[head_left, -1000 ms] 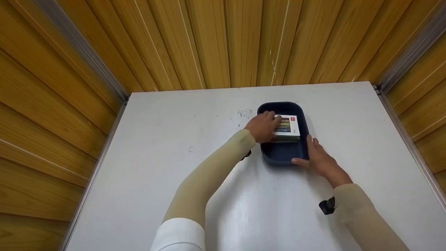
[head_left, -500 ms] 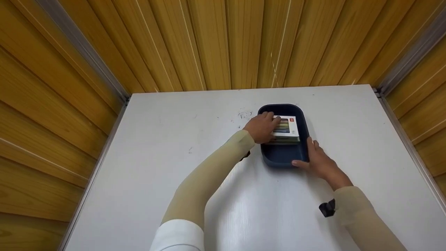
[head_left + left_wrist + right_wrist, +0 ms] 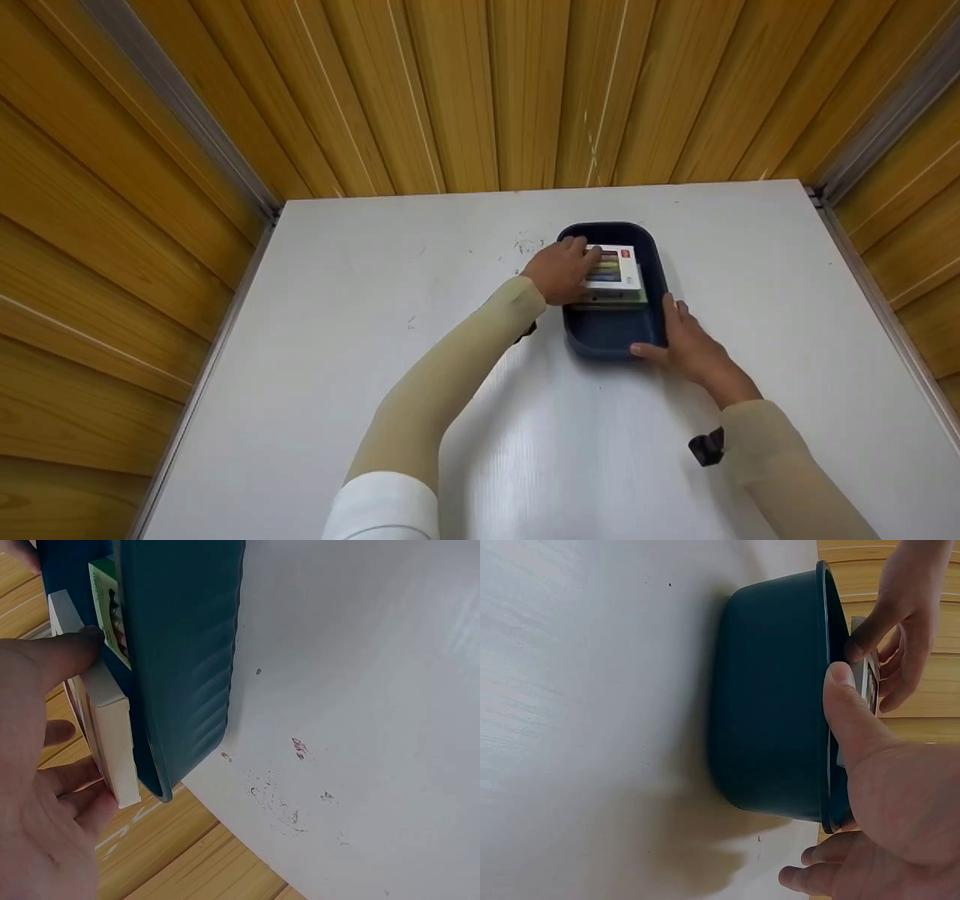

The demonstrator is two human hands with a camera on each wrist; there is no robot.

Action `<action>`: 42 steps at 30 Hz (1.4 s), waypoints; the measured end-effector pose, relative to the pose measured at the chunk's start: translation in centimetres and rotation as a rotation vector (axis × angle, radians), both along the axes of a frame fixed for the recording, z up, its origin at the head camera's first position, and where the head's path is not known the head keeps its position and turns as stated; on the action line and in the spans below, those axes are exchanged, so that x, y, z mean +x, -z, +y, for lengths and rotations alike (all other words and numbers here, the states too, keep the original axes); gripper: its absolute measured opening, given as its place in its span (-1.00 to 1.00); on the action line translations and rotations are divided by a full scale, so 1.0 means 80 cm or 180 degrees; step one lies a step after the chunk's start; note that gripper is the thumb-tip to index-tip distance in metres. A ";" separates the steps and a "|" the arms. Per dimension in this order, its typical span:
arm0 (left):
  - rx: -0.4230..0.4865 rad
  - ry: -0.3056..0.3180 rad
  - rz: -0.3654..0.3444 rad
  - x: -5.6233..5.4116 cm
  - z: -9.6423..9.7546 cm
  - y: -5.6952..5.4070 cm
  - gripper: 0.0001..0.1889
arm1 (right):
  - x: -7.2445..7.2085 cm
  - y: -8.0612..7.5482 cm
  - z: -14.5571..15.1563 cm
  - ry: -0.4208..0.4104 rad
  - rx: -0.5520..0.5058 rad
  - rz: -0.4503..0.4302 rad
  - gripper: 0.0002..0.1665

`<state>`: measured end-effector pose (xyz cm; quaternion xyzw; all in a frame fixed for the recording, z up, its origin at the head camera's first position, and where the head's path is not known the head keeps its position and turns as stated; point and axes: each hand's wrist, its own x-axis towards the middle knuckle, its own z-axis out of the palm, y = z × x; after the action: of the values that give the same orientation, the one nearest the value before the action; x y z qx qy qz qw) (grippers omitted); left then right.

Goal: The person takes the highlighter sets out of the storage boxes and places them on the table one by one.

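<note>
My left hand (image 3: 557,270) grips a white box of crayons (image 3: 628,277), with a window showing coloured sticks and a red logo corner. In the left wrist view the thumb lies on one face of this box (image 3: 114,739) and the fingers on the opposite side, at the mouth of a dark blue plastic bin (image 3: 609,352). Below it, inside the bin, lies a green box (image 3: 111,611), partly covered in the head view. My right hand (image 3: 694,349) holds the bin's near right corner, thumb on the rim (image 3: 823,690) and fingers along the right side.
The bin stands on a white table (image 3: 360,315) with dark scuff marks (image 3: 529,246) left of it. Yellow wood-look panels (image 3: 450,97) rise behind the table and at both sides. A black wrist device (image 3: 706,448) sits on the right sleeve.
The white box has risen and shifted slightly left with my left hand, showing more of the green box beneath. My right hand has stayed at the bin's corner.
</note>
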<state>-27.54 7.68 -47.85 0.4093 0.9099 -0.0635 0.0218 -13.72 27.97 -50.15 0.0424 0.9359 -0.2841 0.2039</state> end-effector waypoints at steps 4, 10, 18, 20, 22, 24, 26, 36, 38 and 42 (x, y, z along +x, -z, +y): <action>-0.0013 -0.0053 -0.0053 -0.001 -0.001 -0.001 -0.22 | 0.000 0.001 0.001 0.0004 -0.0023 -0.0030 0.45; -0.0002 -0.0088 -0.0066 -0.004 -0.005 0.003 -0.23 | 0.000 0.001 0.001 0.0006 -0.0049 -0.0024 0.45; -0.0045 -0.0135 -0.0039 -0.006 -0.010 0.001 -0.28 | -0.001 0.002 0.001 -0.0019 -0.0050 -0.0009 0.49; -0.0042 -0.0151 -0.0051 -0.006 -0.011 0.000 -0.28 | -0.001 0.003 0.001 -0.0018 -0.0051 -0.0007 0.46; -0.0035 -0.0170 -0.0063 -0.007 -0.012 -0.001 -0.28 | -0.002 0.003 0.001 -0.0021 -0.0040 -0.0002 0.44; -0.0042 -0.0157 -0.0022 -0.008 -0.014 0.001 -0.29 | -0.002 0.003 0.001 -0.0020 -0.0031 -0.0003 0.43; -0.0032 -0.0161 -0.0004 -0.008 -0.016 0.001 -0.30 | -0.002 0.003 0.002 -0.0019 -0.0024 -0.0006 0.42; -0.0004 -0.0199 -0.0071 -0.008 -0.021 0.005 -0.31 | 0.003 0.005 0.001 0.0000 -0.0034 -0.0023 0.42; 0.0010 -0.0218 -0.0074 -0.010 -0.022 0.006 -0.31 | 0.002 0.004 0.001 0.0001 -0.0037 -0.0017 0.42; 0.0042 -0.0263 -0.0109 -0.012 -0.024 0.005 -0.31 | 0.001 0.003 0.001 0.0020 -0.0056 -0.0030 0.43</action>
<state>-28.48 5.80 -48.26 0.3725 0.9259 -0.0496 0.0373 -13.64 28.02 -50.43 0.0450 0.9323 -0.2927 0.2078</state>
